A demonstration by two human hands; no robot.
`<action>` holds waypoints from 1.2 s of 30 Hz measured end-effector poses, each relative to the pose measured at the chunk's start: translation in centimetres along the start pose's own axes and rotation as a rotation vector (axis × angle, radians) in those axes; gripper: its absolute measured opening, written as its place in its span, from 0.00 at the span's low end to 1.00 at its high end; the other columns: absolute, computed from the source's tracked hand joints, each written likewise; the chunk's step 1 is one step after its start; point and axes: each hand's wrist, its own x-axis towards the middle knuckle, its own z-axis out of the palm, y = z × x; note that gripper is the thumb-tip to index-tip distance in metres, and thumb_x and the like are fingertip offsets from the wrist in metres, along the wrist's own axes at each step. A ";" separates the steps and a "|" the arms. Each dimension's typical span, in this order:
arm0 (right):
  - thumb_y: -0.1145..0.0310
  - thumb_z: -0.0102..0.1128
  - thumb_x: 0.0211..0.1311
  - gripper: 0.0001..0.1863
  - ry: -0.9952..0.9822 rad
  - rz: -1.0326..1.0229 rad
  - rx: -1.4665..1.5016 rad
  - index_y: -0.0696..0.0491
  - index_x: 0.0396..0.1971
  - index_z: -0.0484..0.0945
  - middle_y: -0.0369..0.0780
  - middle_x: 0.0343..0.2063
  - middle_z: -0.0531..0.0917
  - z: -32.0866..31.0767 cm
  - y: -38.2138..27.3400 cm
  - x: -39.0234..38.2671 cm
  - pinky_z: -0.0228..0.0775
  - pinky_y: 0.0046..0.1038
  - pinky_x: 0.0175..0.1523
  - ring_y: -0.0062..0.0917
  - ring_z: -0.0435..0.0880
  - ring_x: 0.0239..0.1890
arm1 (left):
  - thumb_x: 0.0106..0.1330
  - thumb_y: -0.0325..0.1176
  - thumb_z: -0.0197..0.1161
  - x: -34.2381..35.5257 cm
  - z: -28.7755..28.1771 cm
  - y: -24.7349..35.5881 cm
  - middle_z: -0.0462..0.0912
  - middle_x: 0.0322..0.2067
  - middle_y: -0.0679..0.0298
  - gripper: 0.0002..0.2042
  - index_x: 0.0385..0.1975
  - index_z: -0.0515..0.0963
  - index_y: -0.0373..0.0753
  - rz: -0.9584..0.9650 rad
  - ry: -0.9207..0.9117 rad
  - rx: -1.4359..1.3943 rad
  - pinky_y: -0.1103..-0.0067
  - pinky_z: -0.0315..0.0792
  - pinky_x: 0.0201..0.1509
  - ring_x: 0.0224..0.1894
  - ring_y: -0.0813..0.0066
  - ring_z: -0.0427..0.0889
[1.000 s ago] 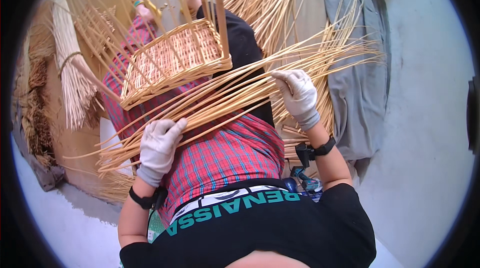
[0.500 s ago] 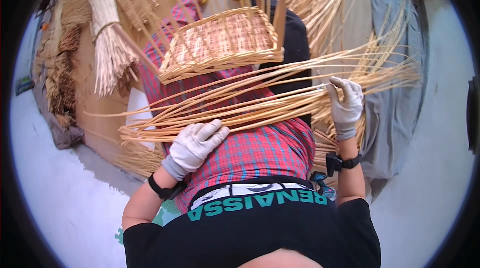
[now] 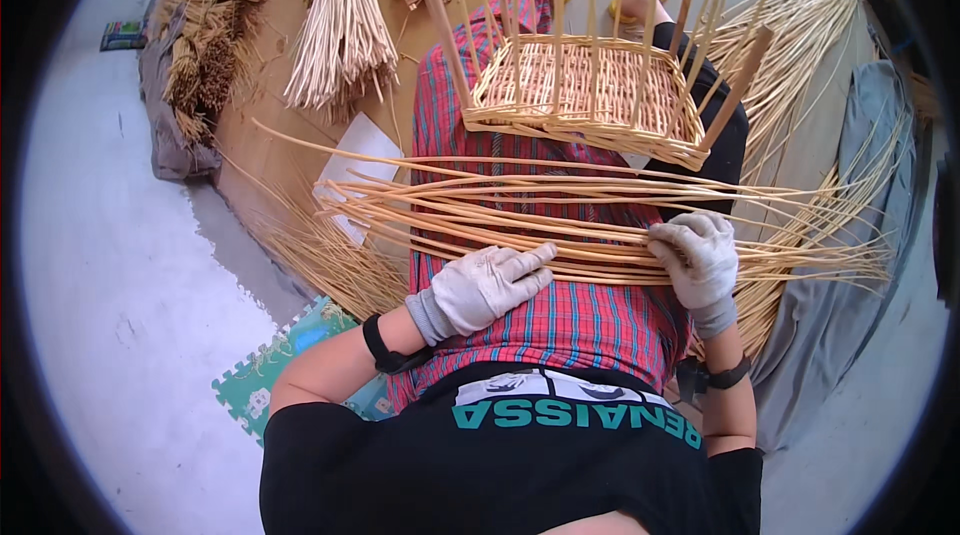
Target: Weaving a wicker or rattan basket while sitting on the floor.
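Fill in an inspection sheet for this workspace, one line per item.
Surface: red plaid cloth over the lap, serving as the work surface.
Job's things: loose canes lie roughly side by side across the lap; a woven basket base with upright stakes sits beyond them.
Clutter: tied pale bundle, darker bundles at far left, white sheet partly under the canes.
Hands: both gloved; left hand laid with fingers extended over the near canes, right hand curled around some.
Cables: nothing seen.
Surroundings: pale floor, green foam mat at left, grey cloth at right.
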 end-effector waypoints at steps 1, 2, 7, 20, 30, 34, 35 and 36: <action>0.66 0.78 0.54 0.12 -0.007 -0.015 0.017 0.45 0.39 0.90 0.35 0.37 0.86 0.2 -0.3 0.3 0.72 0.37 0.56 0.34 0.84 0.46 | 0.71 0.34 0.60 -0.1 0.1 0.0 0.74 0.70 0.54 0.20 0.62 0.78 0.41 -0.006 -0.004 -0.008 0.69 0.80 0.60 0.52 0.63 0.85; 0.66 0.77 0.55 0.12 -0.040 0.006 0.016 0.46 0.40 0.89 0.35 0.37 0.86 0.5 -0.6 0.6 0.72 0.37 0.57 0.34 0.84 0.46 | 0.71 0.34 0.60 -0.1 0.2 0.0 0.74 0.69 0.54 0.20 0.62 0.78 0.41 -0.012 -0.016 -0.009 0.69 0.80 0.60 0.53 0.63 0.84; 0.63 0.72 0.60 0.11 -0.168 0.074 0.018 0.49 0.41 0.89 0.39 0.38 0.87 1.1 -1.6 1.7 0.71 0.39 0.57 0.38 0.84 0.46 | 0.68 0.34 0.62 -0.2 0.5 0.0 0.77 0.68 0.59 0.20 0.60 0.81 0.45 -0.031 0.072 0.015 0.72 0.82 0.53 0.47 0.67 0.86; 0.61 0.70 0.61 0.07 -0.139 0.085 0.058 0.48 0.32 0.87 0.41 0.29 0.84 1.9 -1.0 1.2 0.73 0.42 0.50 0.39 0.83 0.39 | 0.67 0.31 0.64 1.9 -2.9 -1.0 0.83 0.59 0.57 0.19 0.58 0.83 0.44 0.034 0.139 -0.092 0.65 0.76 0.61 0.54 0.58 0.84; 0.61 0.70 0.61 0.05 0.205 0.065 -0.093 0.44 0.33 0.83 0.34 0.31 0.84 -1.4 2.6 -1.6 0.71 0.38 0.52 0.32 0.83 0.41 | 0.69 0.35 0.69 10.3 -4.3 -2.3 0.86 0.45 0.60 0.10 0.47 0.84 0.42 -0.134 0.222 -0.176 0.65 0.72 0.58 0.50 0.57 0.83; 0.62 0.70 0.61 0.04 0.305 0.174 -0.241 0.44 0.34 0.85 0.34 0.32 0.85 -5.5 6.3 -2.2 0.71 0.39 0.54 0.32 0.84 0.41 | 0.71 0.34 0.67 9.3 -4.2 -3.0 0.85 0.38 0.58 0.06 0.43 0.83 0.40 -0.209 0.130 -0.168 0.65 0.75 0.52 0.44 0.56 0.84; 0.62 0.70 0.61 0.05 0.279 0.174 -0.256 0.44 0.35 0.85 0.35 0.32 0.85 -6.2 6.7 -1.9 0.71 0.39 0.54 0.33 0.84 0.41 | 0.71 0.33 0.67 9.5 -3.9 -2.8 0.85 0.37 0.58 0.06 0.43 0.83 0.40 -0.228 0.153 -0.230 0.65 0.76 0.50 0.42 0.56 0.85; 0.62 0.71 0.61 0.05 0.327 0.133 -0.255 0.45 0.35 0.86 0.35 0.31 0.85 -6.6 6.8 -1.4 0.71 0.39 0.53 0.33 0.84 0.40 | 0.71 0.32 0.67 9.6 -3.8 -2.5 0.85 0.36 0.57 0.06 0.43 0.83 0.39 -0.260 0.161 -0.285 0.66 0.77 0.48 0.40 0.55 0.85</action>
